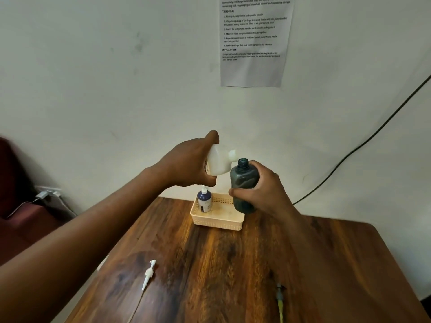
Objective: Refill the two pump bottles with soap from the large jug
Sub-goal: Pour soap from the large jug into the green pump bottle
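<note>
1. Wood-grain surface [233, 264] meets a pale wall; take the basket [218, 223] as landmark.
2. Above the basket, your left hand [189, 164] holds the white jug [219, 163] tipped, its spout beside the dark bottle [243, 183], which your right hand [265, 190] holds, so soap lands inside.
3. Inside the basket stands a capped pump bottle [204, 201]; nearer you lies a loose pump head [148, 273], out of the way.
</note>
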Motion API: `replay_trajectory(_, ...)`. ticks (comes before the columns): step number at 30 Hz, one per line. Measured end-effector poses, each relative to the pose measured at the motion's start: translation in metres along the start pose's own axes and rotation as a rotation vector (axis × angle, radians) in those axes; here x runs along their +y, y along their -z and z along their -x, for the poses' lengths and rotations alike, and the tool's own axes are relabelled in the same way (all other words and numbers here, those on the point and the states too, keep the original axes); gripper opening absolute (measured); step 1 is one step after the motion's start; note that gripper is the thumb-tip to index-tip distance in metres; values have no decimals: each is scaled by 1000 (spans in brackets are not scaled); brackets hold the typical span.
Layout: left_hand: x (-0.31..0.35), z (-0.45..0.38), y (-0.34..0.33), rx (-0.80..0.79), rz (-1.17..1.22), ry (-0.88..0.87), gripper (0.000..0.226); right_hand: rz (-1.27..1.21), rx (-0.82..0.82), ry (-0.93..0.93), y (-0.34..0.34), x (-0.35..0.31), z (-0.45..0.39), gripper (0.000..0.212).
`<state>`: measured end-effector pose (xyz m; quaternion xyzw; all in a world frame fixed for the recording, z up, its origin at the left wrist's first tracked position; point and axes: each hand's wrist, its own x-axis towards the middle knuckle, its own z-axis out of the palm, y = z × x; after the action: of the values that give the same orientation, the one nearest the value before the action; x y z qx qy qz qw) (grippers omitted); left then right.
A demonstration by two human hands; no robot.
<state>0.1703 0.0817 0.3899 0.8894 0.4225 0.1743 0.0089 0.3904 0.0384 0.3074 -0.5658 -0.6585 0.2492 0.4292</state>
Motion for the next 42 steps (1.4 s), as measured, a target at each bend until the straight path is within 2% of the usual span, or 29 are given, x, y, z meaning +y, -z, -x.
replay_trajectory(9, 1, -1, 8, 74, -127, -49, 74, 13, -7, -5, 1, -5, -3, 72)
replay_trajectory(15, 0, -2, 14, 128, -259, -106, 81, 24, -4, -10, 1, -9, -5, 70)
replay_trajectory(42, 9, -9, 53, 119, -584, -153, 85, 66, 73, 20, 3, -34, -10, 70)
